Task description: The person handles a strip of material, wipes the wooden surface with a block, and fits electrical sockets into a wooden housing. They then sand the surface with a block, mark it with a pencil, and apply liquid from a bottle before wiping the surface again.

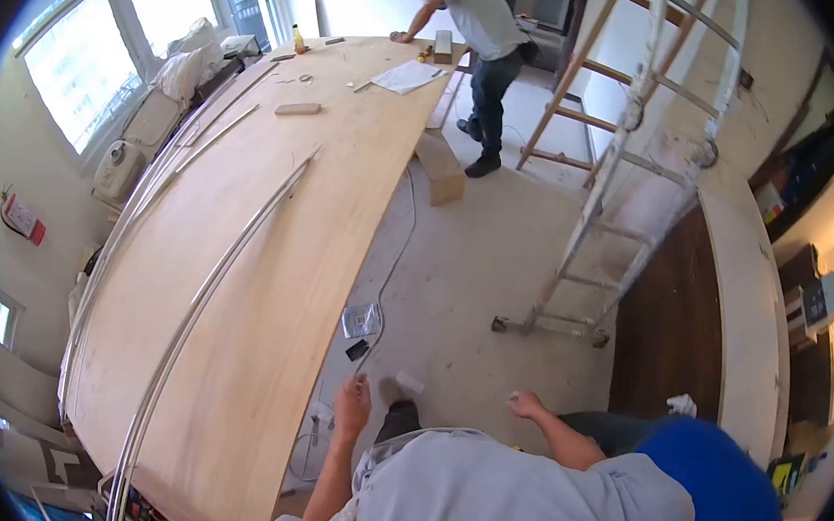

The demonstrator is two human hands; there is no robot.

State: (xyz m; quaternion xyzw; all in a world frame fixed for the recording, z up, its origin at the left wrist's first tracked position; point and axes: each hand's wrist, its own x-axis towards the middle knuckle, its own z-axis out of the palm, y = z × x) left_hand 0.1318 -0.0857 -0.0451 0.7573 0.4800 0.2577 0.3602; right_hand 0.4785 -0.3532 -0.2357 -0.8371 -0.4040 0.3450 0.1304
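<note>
My left hand point(352, 405) hangs beside the near right edge of a large plywood sheet point(277, 362), its fingers curled together. A thin grey cable point(386, 281) on the floor runs down to the fingertips in this view; I cannot tell whether the hand grips it. Just beyond the hand lie a small black item point(357, 350) and a clear plastic packet point(361, 320). My right hand point(526, 405) is loosely closed over the bare floor, with nothing visible in it. Long bent metal strips point(198, 304) lie along the plywood.
Another person point(486, 31) leans on the far end of the plywood. There, a white paper sheet point(409, 76), a wood block point(298, 109) and a yellow bottle point(299, 41) rest. A wheeled metal ladder point(620, 198) stands at right, a wooden one point(607, 70) behind it.
</note>
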